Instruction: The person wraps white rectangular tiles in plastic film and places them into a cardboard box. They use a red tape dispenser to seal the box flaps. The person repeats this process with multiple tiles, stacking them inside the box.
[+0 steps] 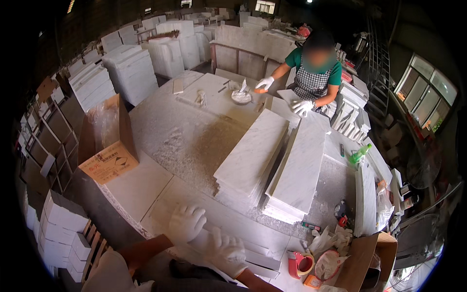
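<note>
Both hands wear white gloves at the near edge of the worktable. My left hand is over the pale stone surface, its fingers loosely bent and slightly apart, with nothing visible in them. Close by on the right, my right hand rests with its fingers stretched forward, next to narrow stone strips along the edge. Whether its palm touches them is hidden. Beyond the hands, two stacks of long pale marble slabs stand side by side, the left stack and the right stack.
An open cardboard box stands at left. Across the table, a co-worker in white gloves handles a slab. At the near right are a red tape dispenser, another cardboard box and a green bottle. Stone dust covers the table's middle.
</note>
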`<action>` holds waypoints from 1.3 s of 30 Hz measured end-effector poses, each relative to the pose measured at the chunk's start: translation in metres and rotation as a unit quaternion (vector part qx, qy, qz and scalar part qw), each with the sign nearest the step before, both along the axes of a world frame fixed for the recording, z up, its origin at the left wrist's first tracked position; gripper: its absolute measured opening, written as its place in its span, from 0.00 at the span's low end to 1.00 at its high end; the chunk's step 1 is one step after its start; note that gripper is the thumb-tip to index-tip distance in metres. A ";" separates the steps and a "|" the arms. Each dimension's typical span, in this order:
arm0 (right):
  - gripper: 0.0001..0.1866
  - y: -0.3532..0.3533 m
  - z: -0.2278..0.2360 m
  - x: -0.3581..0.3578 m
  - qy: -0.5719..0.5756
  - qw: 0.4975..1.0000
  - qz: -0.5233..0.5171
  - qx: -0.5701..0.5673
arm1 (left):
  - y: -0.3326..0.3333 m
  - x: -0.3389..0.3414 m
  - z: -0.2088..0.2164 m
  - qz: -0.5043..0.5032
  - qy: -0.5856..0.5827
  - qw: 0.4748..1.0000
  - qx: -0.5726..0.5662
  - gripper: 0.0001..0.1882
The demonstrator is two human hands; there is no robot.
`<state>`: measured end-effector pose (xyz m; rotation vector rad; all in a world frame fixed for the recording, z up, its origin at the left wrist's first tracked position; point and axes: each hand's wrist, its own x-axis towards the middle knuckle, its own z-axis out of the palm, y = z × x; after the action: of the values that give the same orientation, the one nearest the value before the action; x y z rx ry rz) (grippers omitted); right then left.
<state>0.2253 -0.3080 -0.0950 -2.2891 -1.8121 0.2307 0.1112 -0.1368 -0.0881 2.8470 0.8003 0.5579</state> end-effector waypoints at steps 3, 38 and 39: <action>0.55 -0.052 0.016 0.030 -0.039 0.986 -0.076 -0.142 | 0.037 -0.027 0.005 0.057 0.029 0.997 0.038 0.15; 0.51 -0.106 -0.007 0.040 -0.054 0.990 -0.123 0.048 | 0.008 -0.051 -0.005 -0.220 0.084 0.970 -0.057 0.45; 0.51 -0.108 -0.006 0.040 -0.053 0.990 -0.126 0.043 | 0.013 -0.052 -0.010 -0.223 0.053 0.969 -0.089 0.41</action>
<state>0.2655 -0.4156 -0.1006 -2.4796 -1.5227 -0.0112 0.0595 -0.1237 -0.0984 2.7716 0.1884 0.2585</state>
